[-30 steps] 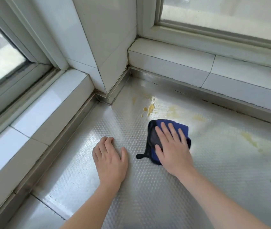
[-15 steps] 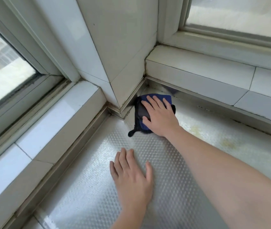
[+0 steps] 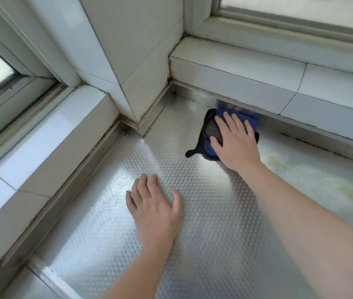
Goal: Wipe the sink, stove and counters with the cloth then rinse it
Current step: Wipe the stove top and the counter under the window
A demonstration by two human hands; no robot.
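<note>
The blue and dark cloth [image 3: 211,134] is pressed flat onto the embossed metal counter [image 3: 203,212] by the right hand [image 3: 237,145], whose fingers are laid straight and slightly spread across the top of it, with nothing curled round or pinched. The cloth lies directly beneath and ahead of that palm, its far edge pushed up against the foot of the tiled window ledge [image 3: 246,83] at the back, a short way right of the inner corner beside the tiled pillar [image 3: 132,61]. A small dark tail of cloth is seen trailing out to the near left. The left hand [image 3: 155,210] is rested flat on the bare counter, fingers extended and holding nothing, nearer the person and well apart from the cloth. The coming stroke is judged to turn on one relation: the cloth sits hard against the back ledge, while faint yellowish stains [image 3: 279,165] lie on the counter to its right and nearer. A sweep along the ledge to the right, or a pull back towards the body, is therefore favoured, and the right hand is the one placed for it.
</note>
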